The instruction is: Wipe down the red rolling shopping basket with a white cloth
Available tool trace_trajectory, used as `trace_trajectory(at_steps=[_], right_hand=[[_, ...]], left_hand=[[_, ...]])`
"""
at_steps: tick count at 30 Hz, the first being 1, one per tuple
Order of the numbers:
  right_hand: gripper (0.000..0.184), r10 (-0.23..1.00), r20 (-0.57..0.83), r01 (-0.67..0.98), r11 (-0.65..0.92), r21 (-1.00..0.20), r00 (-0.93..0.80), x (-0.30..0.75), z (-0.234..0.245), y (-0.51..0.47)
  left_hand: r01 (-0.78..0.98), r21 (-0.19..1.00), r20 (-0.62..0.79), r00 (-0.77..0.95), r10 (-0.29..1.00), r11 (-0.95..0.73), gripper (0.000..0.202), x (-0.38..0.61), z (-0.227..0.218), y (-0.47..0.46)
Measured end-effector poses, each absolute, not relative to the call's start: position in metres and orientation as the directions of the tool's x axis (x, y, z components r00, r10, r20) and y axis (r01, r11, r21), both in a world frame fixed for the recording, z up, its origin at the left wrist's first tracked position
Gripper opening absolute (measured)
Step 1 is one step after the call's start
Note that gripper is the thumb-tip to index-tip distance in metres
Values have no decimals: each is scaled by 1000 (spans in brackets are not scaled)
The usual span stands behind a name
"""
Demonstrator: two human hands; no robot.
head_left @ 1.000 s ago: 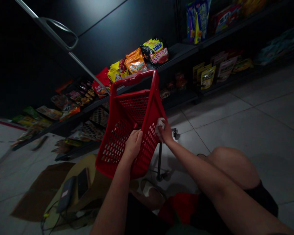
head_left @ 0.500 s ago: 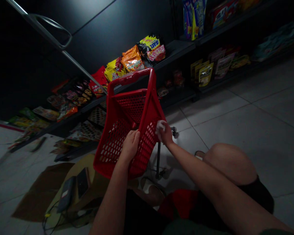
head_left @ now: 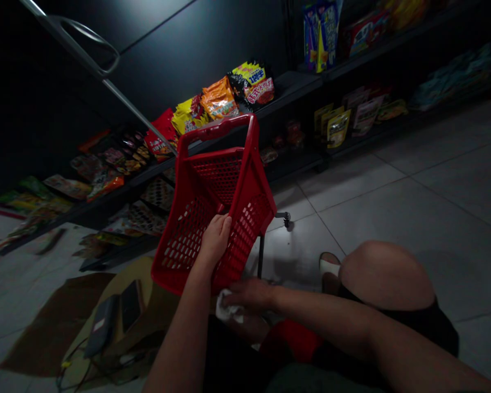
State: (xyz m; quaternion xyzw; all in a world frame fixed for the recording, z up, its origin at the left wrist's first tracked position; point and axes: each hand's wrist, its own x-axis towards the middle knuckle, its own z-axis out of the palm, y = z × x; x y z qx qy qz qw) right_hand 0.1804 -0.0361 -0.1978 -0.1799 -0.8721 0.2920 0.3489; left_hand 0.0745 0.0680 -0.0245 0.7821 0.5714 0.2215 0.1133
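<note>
A red perforated shopping basket (head_left: 196, 218) is tilted up in front of me, its open side turned away and its handle (head_left: 216, 131) at the top. My left hand (head_left: 216, 240) grips the basket's near wall with fingers wrapped over the edge. My right hand (head_left: 249, 293) is low, under the basket's near corner, closed on a crumpled white cloth (head_left: 227, 312). My bare knee (head_left: 384, 273) is raised at the right.
Dark shelves (head_left: 294, 84) with snack packets (head_left: 219, 101) run along the back wall. A metal pole with a ring (head_left: 94, 52) crosses the upper left. Flat cardboard (head_left: 45, 322) and dark devices with cables (head_left: 110, 322) lie on the tiled floor at left. A black stand (head_left: 262, 254) is behind the basket.
My right hand with the white cloth has dropped from the basket's right outer wall to below its near corner. The basket and left hand have barely shifted.
</note>
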Motion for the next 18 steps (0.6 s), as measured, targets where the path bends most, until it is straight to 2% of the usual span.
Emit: trace_trajectory(at_steps=[1,3,4,6,8,9,11,15,18], right_hand=[[38,538,477,165,765,-622,-695,190,-198,-28],[40,678,417,295,678,-673,-606,213,-201,3],[39,778,393,344,587,-733,-490,225,-203,24],[39,952,287,359,304,-882,-101,245,-208,65],[41,970,80,247,21,-969,232,253,-211,96],[42,951,-4,187,-65,-980,309,252,-212,103],[44,950,-49,122,-91,-988,309,238,-213,98],[39,986,96,107,81,-991,139,188,-214,25],[37,916,258,176,321,-931,-307,169,-216,-25]], left_hand=[[845,429,215,247,945,-318,43,75,-24,67],[849,427,210,242,947,-312,42,75,-24,64],[849,427,207,242,948,-310,42,75,-24,62],[847,434,208,238,949,-308,42,77,-24,60],[841,441,215,240,947,-313,42,78,-23,58],[837,444,220,243,945,-319,42,79,-23,58],[832,446,231,248,941,-329,42,81,-23,59],[841,433,231,244,942,-325,43,81,-24,65],[853,416,220,242,945,-315,43,77,-26,69]])
